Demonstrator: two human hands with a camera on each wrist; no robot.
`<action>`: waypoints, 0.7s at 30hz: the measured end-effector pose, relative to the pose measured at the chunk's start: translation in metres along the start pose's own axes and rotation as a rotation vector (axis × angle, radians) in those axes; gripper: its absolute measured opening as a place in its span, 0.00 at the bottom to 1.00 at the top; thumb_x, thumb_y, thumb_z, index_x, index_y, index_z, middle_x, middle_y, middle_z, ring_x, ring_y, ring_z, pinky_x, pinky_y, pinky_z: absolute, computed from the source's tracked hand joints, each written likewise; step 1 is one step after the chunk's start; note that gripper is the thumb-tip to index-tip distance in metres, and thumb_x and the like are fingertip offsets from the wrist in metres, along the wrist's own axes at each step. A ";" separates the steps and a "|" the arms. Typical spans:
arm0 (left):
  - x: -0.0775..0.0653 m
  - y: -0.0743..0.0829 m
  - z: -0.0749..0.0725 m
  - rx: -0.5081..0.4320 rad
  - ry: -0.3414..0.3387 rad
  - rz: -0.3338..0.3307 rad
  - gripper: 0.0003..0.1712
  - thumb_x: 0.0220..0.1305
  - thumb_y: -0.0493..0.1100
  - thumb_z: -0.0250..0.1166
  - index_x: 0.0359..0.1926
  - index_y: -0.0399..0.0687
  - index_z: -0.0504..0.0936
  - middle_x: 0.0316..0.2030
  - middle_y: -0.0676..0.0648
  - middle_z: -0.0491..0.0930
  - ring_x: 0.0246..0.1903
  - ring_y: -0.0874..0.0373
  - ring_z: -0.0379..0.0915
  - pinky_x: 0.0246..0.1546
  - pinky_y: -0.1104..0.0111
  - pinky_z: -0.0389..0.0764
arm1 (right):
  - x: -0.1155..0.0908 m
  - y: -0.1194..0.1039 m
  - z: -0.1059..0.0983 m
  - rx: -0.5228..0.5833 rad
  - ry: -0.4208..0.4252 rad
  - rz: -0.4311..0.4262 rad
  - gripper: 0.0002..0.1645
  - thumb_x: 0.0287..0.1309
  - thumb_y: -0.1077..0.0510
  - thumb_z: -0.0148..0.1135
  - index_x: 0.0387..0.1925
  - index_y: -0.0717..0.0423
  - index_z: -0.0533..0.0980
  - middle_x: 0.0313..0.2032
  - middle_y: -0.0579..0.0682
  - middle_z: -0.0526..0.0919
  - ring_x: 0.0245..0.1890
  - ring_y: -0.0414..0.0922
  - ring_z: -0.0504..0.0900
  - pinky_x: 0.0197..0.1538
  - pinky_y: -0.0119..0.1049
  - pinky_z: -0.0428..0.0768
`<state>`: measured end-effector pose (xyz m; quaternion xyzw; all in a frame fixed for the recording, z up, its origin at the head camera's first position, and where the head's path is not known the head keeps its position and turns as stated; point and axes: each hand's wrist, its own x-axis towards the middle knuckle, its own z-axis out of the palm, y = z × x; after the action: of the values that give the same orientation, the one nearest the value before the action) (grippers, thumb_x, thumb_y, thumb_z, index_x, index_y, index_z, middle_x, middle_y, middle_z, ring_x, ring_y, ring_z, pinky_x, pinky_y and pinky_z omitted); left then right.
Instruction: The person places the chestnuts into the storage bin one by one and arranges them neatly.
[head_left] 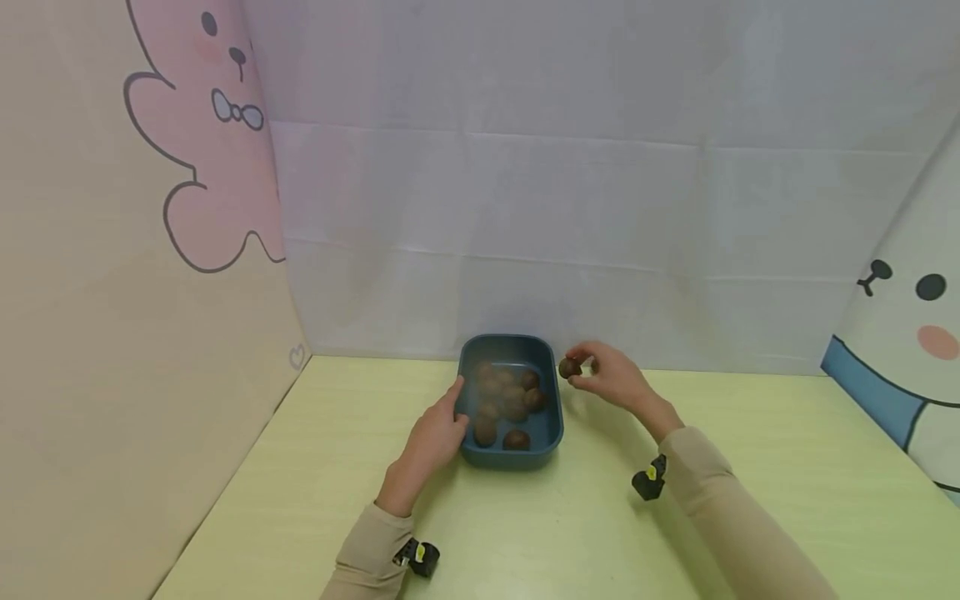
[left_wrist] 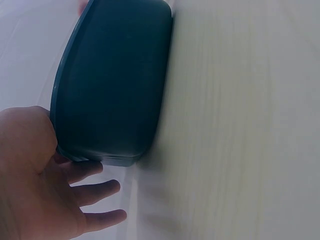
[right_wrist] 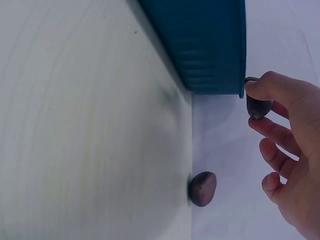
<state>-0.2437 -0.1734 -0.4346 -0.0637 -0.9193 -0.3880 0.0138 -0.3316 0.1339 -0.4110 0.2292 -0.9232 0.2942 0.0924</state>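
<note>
A dark blue container (head_left: 510, 460) stands on the table with several brown, chestnut-like nuts (head_left: 516, 439) inside. At its left wall, my left hand (head_left: 433, 433) grips the rim, thumb over the edge; the left wrist view shows the other fingers stretched along the outside. Just off the container's right side, my right hand (head_left: 611, 379) pinches one dark chestnut-like nut (right_wrist: 259, 102) between thumb and fingertips, above the table. Another such nut (right_wrist: 202, 189) lies on the table by the back wall, below the right hand. Contents are hazy in the head view.
The pale yellow table (head_left: 540, 533) meets a white cloth wall (head_left: 570, 208) close behind the container. Side panels with a pink cartoon bear (head_left: 217, 183) and a white cartoon animal (head_left: 900, 333) flank it.
</note>
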 end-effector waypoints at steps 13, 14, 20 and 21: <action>0.001 0.000 0.000 -0.002 -0.001 0.000 0.37 0.70 0.38 0.51 0.78 0.47 0.53 0.15 0.54 0.60 0.13 0.61 0.51 0.16 0.69 0.58 | 0.005 -0.032 -0.003 -0.038 -0.041 -0.104 0.23 0.52 0.56 0.72 0.50 0.56 0.81 0.43 0.52 0.85 0.42 0.53 0.81 0.40 0.38 0.74; 0.001 0.000 -0.001 -0.001 0.000 0.002 0.37 0.70 0.38 0.51 0.78 0.47 0.53 0.15 0.54 0.60 0.13 0.61 0.51 0.16 0.69 0.58 | 0.005 -0.033 -0.002 -0.041 -0.049 -0.112 0.23 0.51 0.56 0.73 0.50 0.56 0.81 0.43 0.51 0.85 0.43 0.53 0.81 0.40 0.38 0.74; 0.000 0.001 -0.001 0.002 0.003 -0.002 0.37 0.70 0.37 0.52 0.78 0.46 0.54 0.14 0.54 0.59 0.13 0.61 0.51 0.16 0.70 0.57 | 0.005 -0.045 0.003 -0.069 -0.094 -0.181 0.20 0.50 0.57 0.74 0.47 0.55 0.83 0.40 0.49 0.86 0.44 0.52 0.83 0.43 0.42 0.77; 0.000 0.000 -0.002 0.003 0.004 -0.005 0.37 0.70 0.37 0.52 0.78 0.47 0.54 0.14 0.54 0.59 0.13 0.61 0.51 0.16 0.70 0.57 | 0.004 -0.047 0.004 -0.077 -0.103 -0.188 0.20 0.50 0.57 0.74 0.47 0.55 0.83 0.40 0.49 0.86 0.44 0.52 0.83 0.44 0.43 0.77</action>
<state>-0.2441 -0.1741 -0.4331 -0.0604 -0.9200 -0.3868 0.0149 -0.3132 0.0961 -0.3893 0.3257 -0.9118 0.2365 0.0809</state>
